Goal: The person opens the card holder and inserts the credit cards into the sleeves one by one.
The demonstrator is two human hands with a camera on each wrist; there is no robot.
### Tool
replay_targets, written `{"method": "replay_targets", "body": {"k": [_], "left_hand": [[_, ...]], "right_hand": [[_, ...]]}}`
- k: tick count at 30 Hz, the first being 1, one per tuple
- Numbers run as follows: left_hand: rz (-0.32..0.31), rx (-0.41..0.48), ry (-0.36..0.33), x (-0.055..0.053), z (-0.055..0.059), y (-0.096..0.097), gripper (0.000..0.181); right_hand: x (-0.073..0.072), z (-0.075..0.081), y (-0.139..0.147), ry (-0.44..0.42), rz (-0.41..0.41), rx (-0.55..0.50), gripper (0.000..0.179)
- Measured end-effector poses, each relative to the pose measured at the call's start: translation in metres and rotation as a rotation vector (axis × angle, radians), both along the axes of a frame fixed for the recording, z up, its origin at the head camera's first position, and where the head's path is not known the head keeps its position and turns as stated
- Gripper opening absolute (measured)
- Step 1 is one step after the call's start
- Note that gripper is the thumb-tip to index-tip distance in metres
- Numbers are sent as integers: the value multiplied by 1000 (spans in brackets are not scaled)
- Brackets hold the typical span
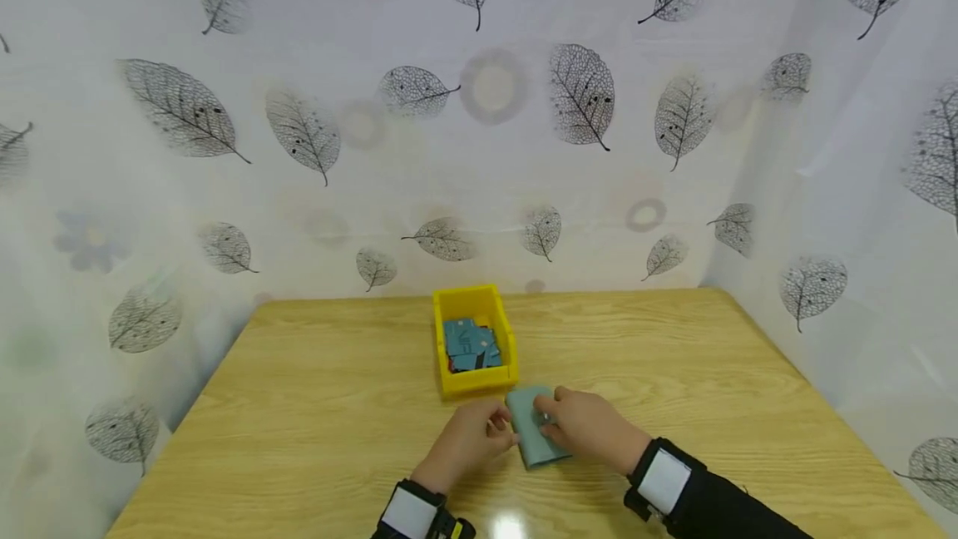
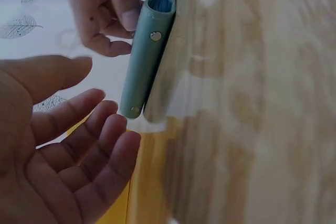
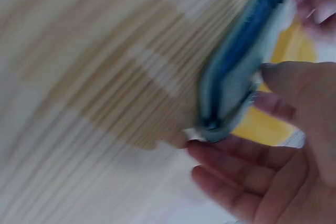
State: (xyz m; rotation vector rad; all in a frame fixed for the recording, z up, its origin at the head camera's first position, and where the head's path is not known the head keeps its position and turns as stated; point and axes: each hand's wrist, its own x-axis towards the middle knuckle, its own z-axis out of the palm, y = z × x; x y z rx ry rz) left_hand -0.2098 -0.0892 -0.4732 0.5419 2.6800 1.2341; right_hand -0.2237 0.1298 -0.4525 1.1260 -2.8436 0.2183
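Note:
A pale green card holder (image 1: pixel 533 446) with blue inserts lies on the table between the two hands. Round metal snaps dot its spine in the left wrist view. My right hand (image 1: pixel 587 427) pinches its right side, with thumb and index finger at the flap and the other fingers curled near the lower edge. Beside the holder's left edge, my left hand (image 1: pixel 466 437) is held palm inward, its fingers loosely bent and holding nothing. From the right wrist, the card holder (image 3: pixel 236 90) shows end-on, its blue inside visible between the covers.
A yellow plastic bin (image 1: pixel 479 378) stands just behind the card holder. Several blue cards (image 1: pixel 466 342) lie in it. The wooden table (image 1: pixel 329 389) meets a leaf-patterned curtain (image 1: pixel 359 215) at the back and sides.

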Motion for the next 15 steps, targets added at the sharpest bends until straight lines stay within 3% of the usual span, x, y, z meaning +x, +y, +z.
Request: {"method": "replay_targets", "body": {"k": [6,15], "left_hand": [[-65,-77,-2,5,3,1,39],[-64,-214,44,7,10,-2,47]], "right_hand": [[19,1,-30,62,-5,-36,26],[18,-6,-53,69,-170,-81,29]]}}
